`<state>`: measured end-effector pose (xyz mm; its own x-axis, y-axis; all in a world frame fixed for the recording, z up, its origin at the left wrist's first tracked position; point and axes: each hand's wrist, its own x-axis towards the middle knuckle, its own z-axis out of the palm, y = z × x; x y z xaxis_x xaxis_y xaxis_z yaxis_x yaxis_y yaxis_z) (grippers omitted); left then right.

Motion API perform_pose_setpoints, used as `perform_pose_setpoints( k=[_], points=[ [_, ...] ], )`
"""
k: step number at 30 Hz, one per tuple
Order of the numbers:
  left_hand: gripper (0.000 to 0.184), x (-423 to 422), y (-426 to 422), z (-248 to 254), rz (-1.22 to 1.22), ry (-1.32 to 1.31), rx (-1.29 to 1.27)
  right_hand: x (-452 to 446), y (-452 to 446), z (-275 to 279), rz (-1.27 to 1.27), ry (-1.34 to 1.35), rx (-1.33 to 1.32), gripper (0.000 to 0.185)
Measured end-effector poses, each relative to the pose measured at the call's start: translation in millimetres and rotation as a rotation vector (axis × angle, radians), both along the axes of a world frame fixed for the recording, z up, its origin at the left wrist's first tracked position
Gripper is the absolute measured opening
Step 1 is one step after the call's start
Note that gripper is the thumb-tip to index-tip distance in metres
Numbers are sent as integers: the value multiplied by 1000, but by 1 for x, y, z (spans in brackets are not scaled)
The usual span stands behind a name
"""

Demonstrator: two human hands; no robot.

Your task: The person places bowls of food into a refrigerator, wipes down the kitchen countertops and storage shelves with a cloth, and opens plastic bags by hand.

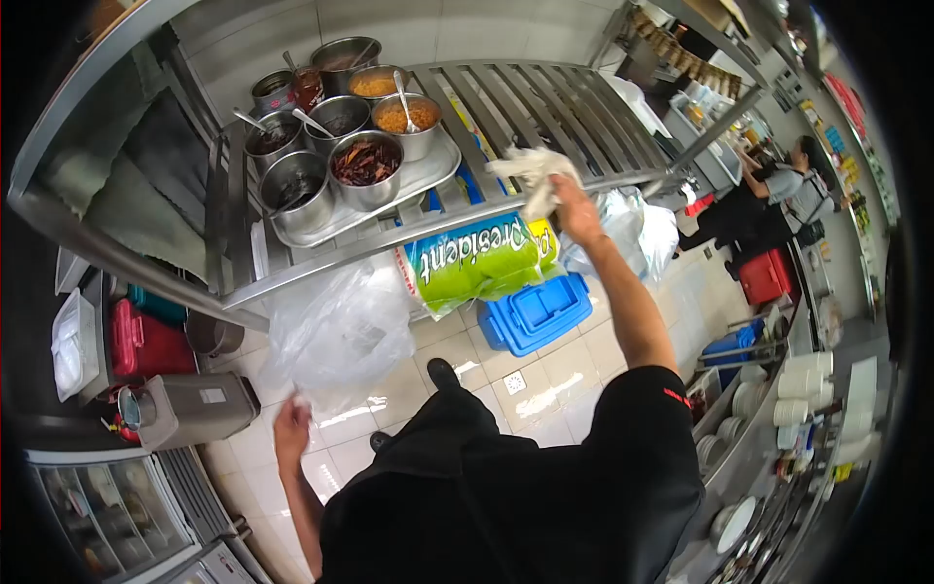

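Note:
My right hand (576, 209) is closed round a crumpled off-white cloth (538, 175) at the front rail of a slatted steel rack (486, 107). My left hand (290, 430) hangs low at my side, fingers slightly blurred and loosely apart, with nothing visible in it. Just above it is a clear plastic bag (341, 316) hanging below the rack's front edge. On the rack's left part, a pale tray (428, 175) carries several steel pots, among them one of dried red chillies (366, 163) and one of orange crumbly food (397, 119) with a spoon.
Under the rack are a green "President" sack (477, 263), a blue lidded box (535, 314) and a white plastic bag (632, 234). A grey bin (199, 409) stands left on the tiled floor. Another person (778, 185) works at the right, near shelves with stacked bowls (803, 384).

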<state>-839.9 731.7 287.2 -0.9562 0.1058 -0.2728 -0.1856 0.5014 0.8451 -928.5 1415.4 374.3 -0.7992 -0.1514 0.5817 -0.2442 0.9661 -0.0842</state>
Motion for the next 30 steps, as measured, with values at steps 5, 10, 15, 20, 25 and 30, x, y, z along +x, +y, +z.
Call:
perform_pose_setpoints(
  k=[5, 10, 15, 20, 25, 30],
  points=[
    [33, -143, 112, 109, 308, 261, 200, -4, 80, 44, -696, -256, -162, 23],
    [30, -235, 136, 136, 292, 75, 112, -86, 39, 43, -363, 186, -760, 29],
    [16, -260, 138, 127, 185, 101, 40, -168, -95, -7, -72, -390, -255, 28],
    [19, -269, 103, 113, 198, 257, -40, -123, -195, 31, -79, -73, -423, 41],
    [24, -261, 62, 116, 191, 539, -298, -90, -237, 25, -31, -68, -402, 40],
    [21, -252, 55, 101, 227, 577, -622, -65, -202, 68, -12, -562, -582, 40]
  ],
)
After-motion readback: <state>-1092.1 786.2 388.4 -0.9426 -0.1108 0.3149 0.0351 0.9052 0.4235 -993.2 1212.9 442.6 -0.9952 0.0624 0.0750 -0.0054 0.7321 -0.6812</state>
